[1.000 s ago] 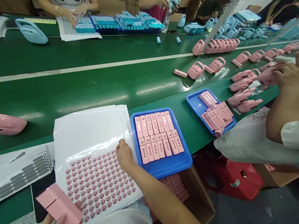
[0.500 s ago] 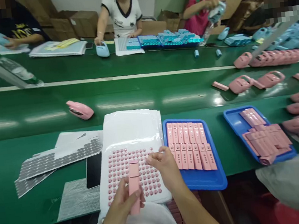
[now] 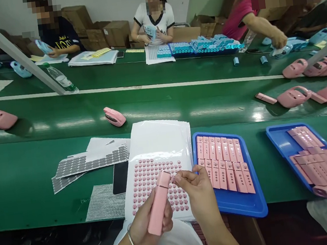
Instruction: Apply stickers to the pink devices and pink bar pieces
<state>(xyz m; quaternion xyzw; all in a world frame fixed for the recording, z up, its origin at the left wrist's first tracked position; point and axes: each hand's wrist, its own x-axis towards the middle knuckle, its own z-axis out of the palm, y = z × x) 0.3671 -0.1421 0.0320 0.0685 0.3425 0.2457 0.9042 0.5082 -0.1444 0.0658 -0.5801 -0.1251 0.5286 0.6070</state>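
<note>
My left hand [image 3: 145,223] is wrapped round a pink oblong plastic case [image 3: 158,209], tilted with its capped end pointing up and away. My right hand [image 3: 200,193] pinches a small round sticker [image 3: 173,179] between thumb and forefinger, just right of the case's upper end; the fingers largely hide it. Under both hands lies a white sheet [image 3: 161,140] printed with rows of small round pink stickers. Close by on the right, a blue tray [image 3: 240,205] holds two rows of similar pink cases [image 3: 222,174] with dark markings on them.
Left of the sheet lie grey-patterned sticker sheets [image 3: 91,162], a dark phone [image 3: 120,178] and a whitish sheet [image 3: 104,202]. Another blue tray [image 3: 274,135] holds more pink cases. Beyond, pink handled housings [image 3: 293,98] rest on the green belt [image 3: 156,107]; co-workers sit across it.
My right hand has come away from the sticker sheet towards the case's upper end. My left hand has tilted the case to the right. The view has swung left.
</note>
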